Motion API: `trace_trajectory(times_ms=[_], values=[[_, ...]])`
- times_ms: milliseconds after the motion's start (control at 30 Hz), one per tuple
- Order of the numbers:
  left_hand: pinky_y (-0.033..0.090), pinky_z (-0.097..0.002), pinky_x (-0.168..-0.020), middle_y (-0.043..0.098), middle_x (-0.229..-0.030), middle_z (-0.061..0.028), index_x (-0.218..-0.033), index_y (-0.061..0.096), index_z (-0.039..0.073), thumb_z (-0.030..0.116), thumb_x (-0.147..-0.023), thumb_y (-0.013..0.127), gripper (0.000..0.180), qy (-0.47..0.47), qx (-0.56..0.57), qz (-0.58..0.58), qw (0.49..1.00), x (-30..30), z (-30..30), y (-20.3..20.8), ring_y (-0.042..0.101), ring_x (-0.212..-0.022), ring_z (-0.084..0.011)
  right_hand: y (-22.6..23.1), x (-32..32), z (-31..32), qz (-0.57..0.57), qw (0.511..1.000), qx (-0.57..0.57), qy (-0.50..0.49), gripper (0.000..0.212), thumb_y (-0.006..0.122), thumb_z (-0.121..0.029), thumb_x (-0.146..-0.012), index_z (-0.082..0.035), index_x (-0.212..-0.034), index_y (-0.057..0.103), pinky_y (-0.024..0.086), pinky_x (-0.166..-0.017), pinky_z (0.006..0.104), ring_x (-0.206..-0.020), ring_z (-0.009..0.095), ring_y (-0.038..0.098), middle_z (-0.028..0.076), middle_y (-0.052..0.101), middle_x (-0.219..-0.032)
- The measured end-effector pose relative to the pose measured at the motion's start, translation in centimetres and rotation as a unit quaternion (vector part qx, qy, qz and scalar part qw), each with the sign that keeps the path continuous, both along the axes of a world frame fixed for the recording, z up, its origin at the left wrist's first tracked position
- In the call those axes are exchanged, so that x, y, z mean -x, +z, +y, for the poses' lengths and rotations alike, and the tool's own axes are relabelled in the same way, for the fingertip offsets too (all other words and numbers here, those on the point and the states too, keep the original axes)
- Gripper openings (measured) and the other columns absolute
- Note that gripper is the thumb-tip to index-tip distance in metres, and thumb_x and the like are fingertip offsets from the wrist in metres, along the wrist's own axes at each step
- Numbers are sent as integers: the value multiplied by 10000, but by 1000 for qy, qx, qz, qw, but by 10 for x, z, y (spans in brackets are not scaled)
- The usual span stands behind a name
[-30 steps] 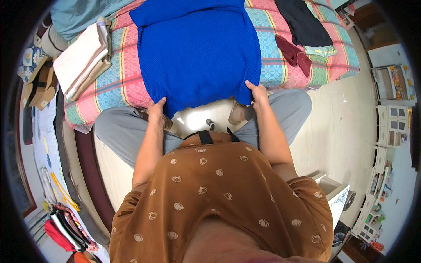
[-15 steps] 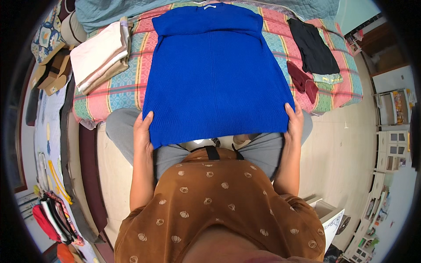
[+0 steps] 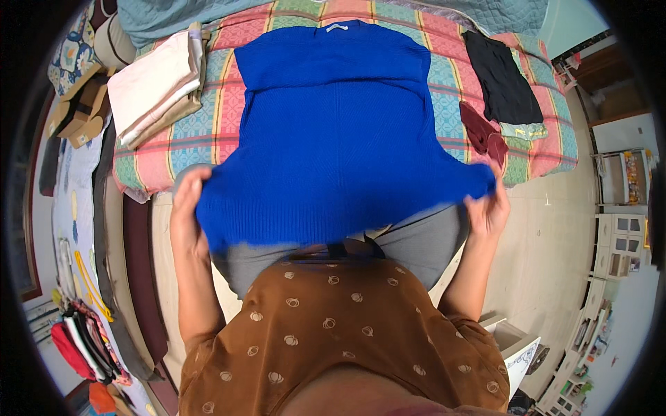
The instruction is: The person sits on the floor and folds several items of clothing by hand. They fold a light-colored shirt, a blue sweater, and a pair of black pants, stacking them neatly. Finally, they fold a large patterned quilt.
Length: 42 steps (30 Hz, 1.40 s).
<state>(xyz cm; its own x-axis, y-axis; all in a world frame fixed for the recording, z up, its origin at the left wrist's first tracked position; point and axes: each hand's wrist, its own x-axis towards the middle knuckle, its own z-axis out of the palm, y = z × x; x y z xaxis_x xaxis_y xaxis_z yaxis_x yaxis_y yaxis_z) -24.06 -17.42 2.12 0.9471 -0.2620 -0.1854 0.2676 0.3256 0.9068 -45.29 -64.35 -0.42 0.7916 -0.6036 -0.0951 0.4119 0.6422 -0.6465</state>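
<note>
A blue knitted sweater (image 3: 336, 139) lies spread on the bed, its neckline at the far side and its ribbed hem hanging over the near edge above my lap. My left hand (image 3: 189, 204) is closed on the hem's left corner. At the right corner, my right hand (image 3: 489, 204) pinches the hem between thumb and fingers. The cloth is drawn wide between both hands and blurs along its lower edge. A crosswise fold runs below the sweater's shoulders.
Folded pale clothes (image 3: 154, 87) are stacked at the bed's left. Black folded clothing (image 3: 501, 76) and a dark red item (image 3: 482, 132) lie on the right of the checked bedspread (image 3: 222, 104). An open cardboard box (image 3: 82, 114) stands far left, a white drawer (image 3: 517, 347) lower right.
Both hands have moved apart, the left one outward to the left and the right one outward to the right, stretching the hem wider. The sweater's neckline has shifted slightly nearer.
</note>
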Motion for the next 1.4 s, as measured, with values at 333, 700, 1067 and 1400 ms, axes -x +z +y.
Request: trace_trajectory(times_ms=[333, 700, 1067, 1400], values=[[533, -529, -970, 619, -1233, -276, -1196, 539, -58, 212, -1004, 569, 332, -130, 156, 32, 979, -280, -74, -21, 629, -1142, -374, 35, -223, -98, -83, 986, 1, 143, 392, 545, -219, -989, 48, -1276, 538, 297, -1149, 629, -1419, 456, 330, 309, 421, -1459], [549, -497, -967, 548, -1304, -337, -1265, 496, -127, 197, -958, 637, 468, -84, 107, 111, 985, -361, -148, -103, 592, -1202, -411, -84, -343, -154, 21, 993, -57, 102, 464, 501, -236, -1001, 73, -1335, 408, 403, -1077, 633, -1343, 478, 433, 314, 415, -1459], [557, -526, -945, 536, -1277, -323, -1323, 428, -61, 99, -959, 580, 427, 56, 65, 76, 993, -367, -147, -100, 588, -1183, -445, -76, -360, -141, 48, 996, 67, 37, 873, 699, -220, -915, -52, -1565, 140, 386, -1115, 563, -1371, 455, 390, 338, 343, -1479], [133, -516, -1204, 274, -1606, -178, -1531, 377, 202, 648, -927, 480, 758, -88, -636, -457, 615, -321, -193, -131, 214, -1504, -319, -102, -349, -104, 373, 400, 837, -11, 714, 519, -584, -937, -189, -1519, 394, 122, -1198, 542, -1492, 330, 237, 119, 328, -1594]])
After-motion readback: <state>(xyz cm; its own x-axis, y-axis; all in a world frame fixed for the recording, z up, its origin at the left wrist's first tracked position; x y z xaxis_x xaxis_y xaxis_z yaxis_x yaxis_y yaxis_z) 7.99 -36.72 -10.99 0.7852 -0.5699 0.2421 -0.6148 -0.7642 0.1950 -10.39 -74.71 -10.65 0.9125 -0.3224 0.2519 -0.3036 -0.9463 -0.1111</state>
